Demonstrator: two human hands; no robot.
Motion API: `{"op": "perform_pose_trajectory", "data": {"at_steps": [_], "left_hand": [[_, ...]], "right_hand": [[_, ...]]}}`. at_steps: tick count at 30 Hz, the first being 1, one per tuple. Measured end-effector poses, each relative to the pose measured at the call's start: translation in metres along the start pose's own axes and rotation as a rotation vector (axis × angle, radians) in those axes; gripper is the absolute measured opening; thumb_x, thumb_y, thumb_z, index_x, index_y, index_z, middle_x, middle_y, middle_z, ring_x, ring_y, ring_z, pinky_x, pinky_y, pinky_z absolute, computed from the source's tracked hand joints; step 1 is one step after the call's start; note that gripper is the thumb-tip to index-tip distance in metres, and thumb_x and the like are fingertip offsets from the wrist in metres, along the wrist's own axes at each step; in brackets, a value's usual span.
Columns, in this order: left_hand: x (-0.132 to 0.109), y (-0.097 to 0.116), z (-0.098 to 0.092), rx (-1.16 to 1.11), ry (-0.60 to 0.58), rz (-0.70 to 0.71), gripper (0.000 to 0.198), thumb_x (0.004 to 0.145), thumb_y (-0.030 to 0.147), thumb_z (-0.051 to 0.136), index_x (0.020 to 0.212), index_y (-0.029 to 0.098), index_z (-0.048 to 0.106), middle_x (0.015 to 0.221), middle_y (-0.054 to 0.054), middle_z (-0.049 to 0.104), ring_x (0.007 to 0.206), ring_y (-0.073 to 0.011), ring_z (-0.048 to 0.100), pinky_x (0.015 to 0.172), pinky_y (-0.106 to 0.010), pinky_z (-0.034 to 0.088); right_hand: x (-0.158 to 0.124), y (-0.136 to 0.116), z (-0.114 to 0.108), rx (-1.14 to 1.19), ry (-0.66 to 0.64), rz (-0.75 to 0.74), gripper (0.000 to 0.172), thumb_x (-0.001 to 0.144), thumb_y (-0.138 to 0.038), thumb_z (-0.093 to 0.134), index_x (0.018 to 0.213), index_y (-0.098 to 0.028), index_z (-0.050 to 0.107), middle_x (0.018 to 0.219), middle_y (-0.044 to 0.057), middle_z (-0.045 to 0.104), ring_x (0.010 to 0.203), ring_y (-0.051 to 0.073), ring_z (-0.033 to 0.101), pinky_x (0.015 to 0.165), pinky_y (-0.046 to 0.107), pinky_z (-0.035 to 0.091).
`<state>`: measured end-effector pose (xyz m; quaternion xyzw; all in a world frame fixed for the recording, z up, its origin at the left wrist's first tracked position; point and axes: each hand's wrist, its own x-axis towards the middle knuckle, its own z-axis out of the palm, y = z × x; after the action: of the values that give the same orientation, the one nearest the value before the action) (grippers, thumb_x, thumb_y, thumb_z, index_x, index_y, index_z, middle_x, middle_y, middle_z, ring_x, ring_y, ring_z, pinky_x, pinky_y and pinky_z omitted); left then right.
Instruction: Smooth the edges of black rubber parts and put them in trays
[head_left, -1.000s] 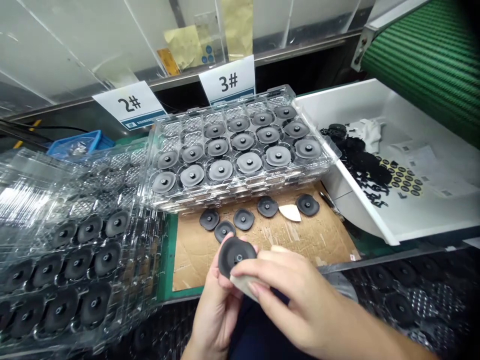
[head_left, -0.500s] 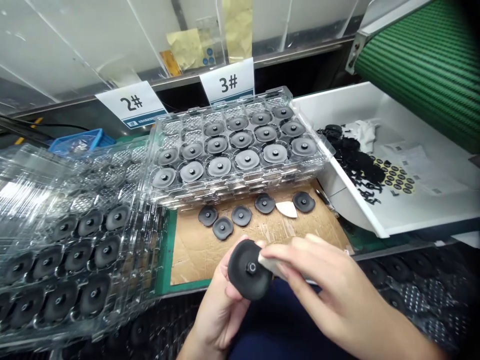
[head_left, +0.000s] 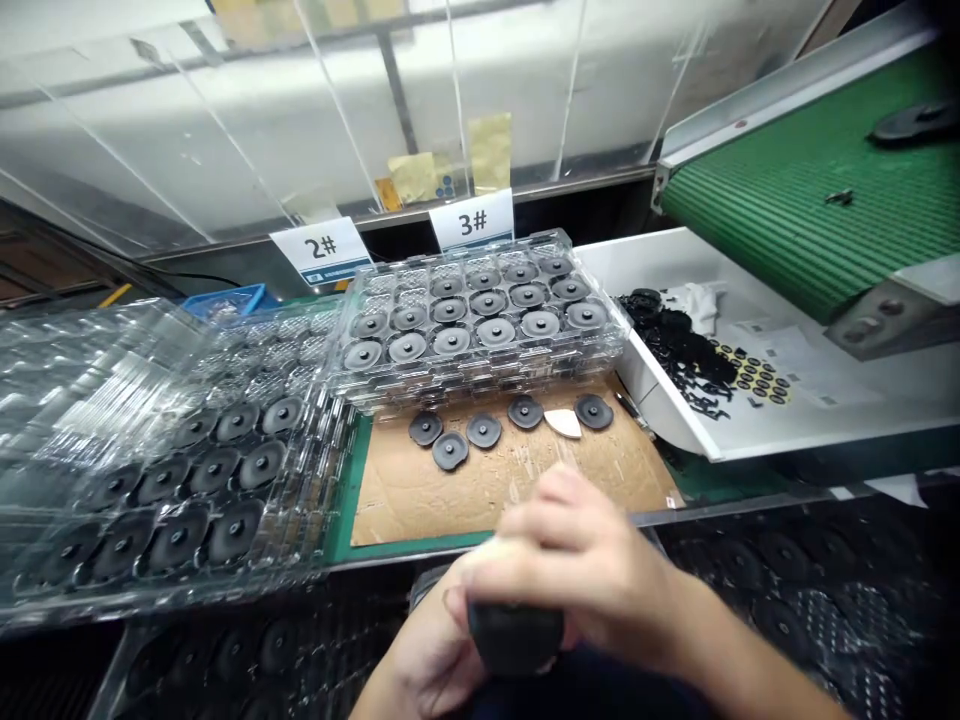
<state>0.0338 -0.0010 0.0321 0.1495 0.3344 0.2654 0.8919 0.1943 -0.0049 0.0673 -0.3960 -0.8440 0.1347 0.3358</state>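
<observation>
My left hand (head_left: 431,650) is closed around the edge of a black disc-shaped part (head_left: 516,640), low in front of my body. Over the top of it lies my right hand (head_left: 570,565), fingers curled and slightly blurred. The white pad seen in this hand a moment ago is hidden behind the fingers now. On the cardboard sheet (head_left: 405,505) beyond are several similar black discs (head_left: 484,430), each with a small central post. Among them lies a pale, leaf-shaped pad (head_left: 563,423).
A clear plastic tray (head_left: 480,365) with rows of discs stands behind the cardboard. More trays (head_left: 225,500) are stacked at left. At right, a white bin (head_left: 825,430) holds small black pieces, below a green conveyor belt (head_left: 817,210). Signs "2#" (head_left: 322,250) and "3#" (head_left: 472,220) stand behind.
The disc has dropped lower and tilted, so its post is out of sight. My right hand has moved left over it, covering the white pad. My view has tipped upward and shifted.
</observation>
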Motion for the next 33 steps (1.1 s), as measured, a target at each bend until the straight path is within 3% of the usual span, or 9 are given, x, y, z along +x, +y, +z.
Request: {"op": "perform_pose_trajectory", "data": {"at_steps": [3,5,8,14,20,27,33], "left_hand": [[-0.018,-0.009,-0.006,-0.012,-0.146,-0.100,0.027,0.066,0.021,0.069,0.092,0.015,0.068,0.082,-0.009,0.072,0.068,-0.0227,0.069,0.050,-0.023,0.051],[-0.030,-0.014,-0.012,-0.061,-0.217,-0.088,0.037,0.066,0.031,0.070,0.100,0.019,0.065,0.091,-0.010,0.071,0.075,-0.0236,0.068,0.053,-0.022,0.052],[-0.044,-0.019,-0.019,-0.056,-0.277,-0.072,0.047,0.062,0.038,0.073,0.104,0.020,0.064,0.097,-0.009,0.069,0.082,-0.0238,0.067,0.061,-0.023,0.053],[-0.060,-0.028,-0.036,-0.064,-0.373,0.053,0.057,0.059,0.042,0.073,0.109,0.020,0.060,0.106,-0.011,0.066,0.092,-0.0266,0.064,0.068,-0.027,0.053],[-0.070,-0.032,-0.054,-0.077,-0.370,0.248,0.060,0.062,0.037,0.072,0.117,0.020,0.054,0.121,-0.015,0.058,0.103,-0.0299,0.059,0.078,-0.033,0.050],[-0.065,-0.021,-0.060,-0.143,-0.363,0.317,0.050,0.071,0.037,0.064,0.117,0.020,0.054,0.125,-0.015,0.054,0.109,-0.0300,0.055,0.084,-0.035,0.047],[-0.045,-0.005,-0.058,-0.172,-0.162,0.389,0.050,0.070,0.035,0.066,0.117,0.023,0.055,0.126,-0.012,0.054,0.112,-0.0292,0.053,0.096,-0.040,0.039]], "right_hand": [[-0.023,0.002,-0.001,-0.127,0.098,0.253,0.028,0.089,-0.017,0.041,0.105,-0.023,0.063,0.083,0.006,0.062,0.077,0.017,0.050,0.072,0.033,0.038],[-0.041,-0.001,-0.001,-0.032,0.130,0.374,0.028,0.090,-0.017,0.040,0.108,-0.024,0.061,0.088,0.005,0.062,0.081,0.017,0.054,0.073,0.031,0.042],[-0.066,-0.013,0.009,0.165,0.140,0.466,0.024,0.089,-0.022,0.044,0.108,-0.024,0.060,0.089,0.004,0.064,0.082,0.016,0.058,0.071,0.026,0.047],[-0.090,-0.029,0.046,0.233,-0.014,0.544,0.024,0.088,-0.027,0.045,0.103,-0.023,0.064,0.095,0.006,0.066,0.086,0.019,0.062,0.077,0.032,0.050],[-0.083,-0.040,0.055,0.194,-0.074,0.515,0.024,0.087,-0.030,0.048,0.103,-0.024,0.065,0.092,0.006,0.068,0.082,0.019,0.064,0.072,0.030,0.053],[-0.077,-0.039,0.059,0.165,-0.097,0.505,0.023,0.086,-0.028,0.048,0.104,-0.026,0.064,0.099,0.005,0.067,0.090,0.020,0.063,0.081,0.033,0.051],[-0.068,-0.027,0.060,0.167,-0.055,0.592,0.024,0.087,-0.029,0.046,0.103,-0.027,0.064,0.098,0.004,0.067,0.085,0.019,0.063,0.072,0.029,0.052]]}}
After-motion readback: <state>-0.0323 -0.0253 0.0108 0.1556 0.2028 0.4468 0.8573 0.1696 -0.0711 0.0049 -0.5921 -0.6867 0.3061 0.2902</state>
